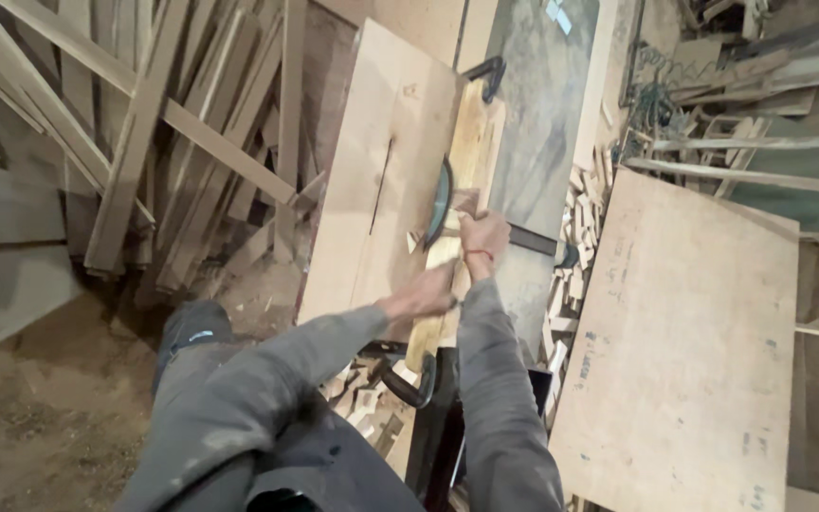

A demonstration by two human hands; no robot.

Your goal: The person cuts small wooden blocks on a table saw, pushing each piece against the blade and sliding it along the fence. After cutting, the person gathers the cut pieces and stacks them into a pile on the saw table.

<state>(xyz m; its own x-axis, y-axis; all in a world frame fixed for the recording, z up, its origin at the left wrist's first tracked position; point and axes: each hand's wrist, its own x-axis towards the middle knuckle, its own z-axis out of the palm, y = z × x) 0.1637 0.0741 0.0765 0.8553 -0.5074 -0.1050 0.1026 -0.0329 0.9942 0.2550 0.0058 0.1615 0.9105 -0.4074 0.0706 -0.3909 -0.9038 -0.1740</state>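
Your left hand (421, 296) is pressing flat, fingers narrow, on a long wooden strip (455, 228) lying along the worktop (372, 190). Your right hand (483, 237) is gripping the strip just beside the saw blade (440, 204). Offcut blocks (575, 237) are piling to the right, beside a plywood sheet (684, 341).

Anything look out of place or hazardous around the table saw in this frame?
Yes. Both bare hands, the left hand and right hand, rest on a wood strip right beside the exposed saw blade. Offcuts lie heaped beside the saw table.
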